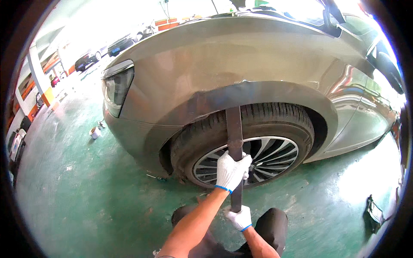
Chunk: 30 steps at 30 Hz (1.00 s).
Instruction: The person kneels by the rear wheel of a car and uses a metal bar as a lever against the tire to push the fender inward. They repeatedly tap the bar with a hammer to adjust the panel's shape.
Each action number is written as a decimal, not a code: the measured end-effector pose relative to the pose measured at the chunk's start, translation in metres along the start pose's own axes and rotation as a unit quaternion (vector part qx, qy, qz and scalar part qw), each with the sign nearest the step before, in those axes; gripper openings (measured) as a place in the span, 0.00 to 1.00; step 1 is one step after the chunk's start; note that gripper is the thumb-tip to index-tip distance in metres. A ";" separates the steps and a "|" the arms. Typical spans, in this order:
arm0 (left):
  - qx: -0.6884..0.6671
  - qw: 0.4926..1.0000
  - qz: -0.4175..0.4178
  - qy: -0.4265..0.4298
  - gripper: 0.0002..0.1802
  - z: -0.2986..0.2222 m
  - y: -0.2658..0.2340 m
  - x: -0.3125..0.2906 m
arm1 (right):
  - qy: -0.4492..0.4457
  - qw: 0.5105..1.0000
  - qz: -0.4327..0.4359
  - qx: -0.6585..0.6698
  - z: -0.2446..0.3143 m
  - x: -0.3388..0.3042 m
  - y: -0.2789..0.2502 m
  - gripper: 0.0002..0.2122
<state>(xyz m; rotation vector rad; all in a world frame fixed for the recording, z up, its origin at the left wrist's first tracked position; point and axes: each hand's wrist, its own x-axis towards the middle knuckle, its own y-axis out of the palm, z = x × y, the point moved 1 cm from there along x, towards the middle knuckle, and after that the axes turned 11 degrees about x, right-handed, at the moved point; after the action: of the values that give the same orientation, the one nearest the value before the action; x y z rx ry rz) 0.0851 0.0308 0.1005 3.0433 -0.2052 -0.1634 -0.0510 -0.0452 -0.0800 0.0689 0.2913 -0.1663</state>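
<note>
A long, flat, dark metal bar (234,133) stands nearly upright in front of the car's wheel. Its upper end reaches into the gap between the tire (200,135) and the fender (172,77), where the tip is hidden. Around the middle of the bar, level with the spoked wheel rim (273,157), my left hand (231,170) is closed in a white knit glove. Lower down, my right hand (241,218), gloved likewise, grips the bar's bottom end. Dents and scuffs mark the fender's edge above the tire, with a small chipped spot at the top of the arch.
My bent knees (272,225) are close to the wheel. On the green floor (77,193) are a small white can (95,133) at the left and a dark bag-like item (375,210) at the right. A headlight (118,88) and a side mirror (385,64) flank the fender.
</note>
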 end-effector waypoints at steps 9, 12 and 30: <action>-0.039 0.999 -0.016 0.017 0.09 0.010 0.019 -0.002 | -0.014 0.999 0.021 -0.031 0.021 -0.009 -0.037 0.08; -0.044 0.999 -0.015 0.015 0.09 0.011 0.017 -0.001 | -0.037 0.998 0.007 -0.049 0.007 -0.003 -0.036 0.09; -0.042 0.998 -0.031 0.017 0.09 0.008 0.022 -0.002 | -0.138 0.983 -0.033 -0.120 0.018 0.004 -0.037 0.10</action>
<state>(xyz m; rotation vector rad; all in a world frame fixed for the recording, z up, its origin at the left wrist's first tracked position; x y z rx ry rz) 0.0793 0.0085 0.0952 2.9670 -0.1003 -0.1216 -0.0485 -0.0837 -0.0659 -0.2015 0.0343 -0.2029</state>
